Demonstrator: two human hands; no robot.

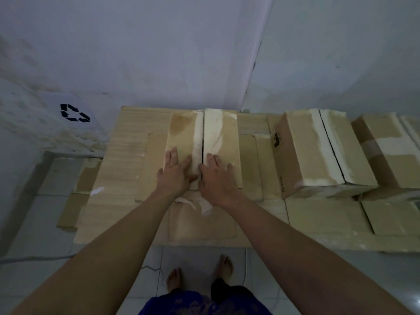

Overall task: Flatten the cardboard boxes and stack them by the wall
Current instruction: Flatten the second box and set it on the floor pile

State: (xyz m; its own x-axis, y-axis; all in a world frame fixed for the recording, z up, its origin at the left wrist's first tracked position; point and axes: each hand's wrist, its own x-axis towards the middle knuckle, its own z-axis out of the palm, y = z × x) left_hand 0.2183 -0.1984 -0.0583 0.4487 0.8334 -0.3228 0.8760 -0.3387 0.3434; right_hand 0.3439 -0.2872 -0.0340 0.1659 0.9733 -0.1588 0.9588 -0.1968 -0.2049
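While both flat: left hand (175, 171) | right hand (217, 176) | pressing closed box (202, 137) flaps

Two pale, stained walls (159, 53) meet at a corner (252, 71), the left-hand wall bearing a black recycling symbol (74, 113), above a floor (204, 260) of light tiles under dim, even light.

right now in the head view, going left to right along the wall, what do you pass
recycling symbol → box under the hands → second taped box → third box at the right edge
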